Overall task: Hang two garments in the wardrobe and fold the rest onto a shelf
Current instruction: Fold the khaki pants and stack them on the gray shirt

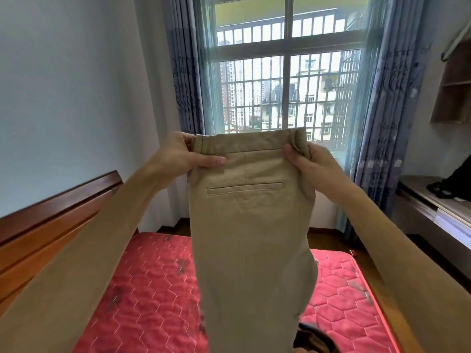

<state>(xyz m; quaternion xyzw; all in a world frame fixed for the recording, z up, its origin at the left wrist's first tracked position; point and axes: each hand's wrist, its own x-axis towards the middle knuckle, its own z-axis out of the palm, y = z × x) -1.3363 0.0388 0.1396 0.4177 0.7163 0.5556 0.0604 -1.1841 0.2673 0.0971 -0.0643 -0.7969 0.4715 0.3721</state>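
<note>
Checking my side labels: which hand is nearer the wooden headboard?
Left. The left hand grips the trousers on the side towards the headboard; the right hand grips their far corner.

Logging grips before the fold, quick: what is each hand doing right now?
Left hand: holding the beige trousers, pinched at one end of the waistband.
Right hand: holding the same trousers, gripping the waistband's other end.

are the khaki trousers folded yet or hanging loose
Hanging loose: the trousers drop straight from the waistband, which the left hand and right hand pinch.
</note>
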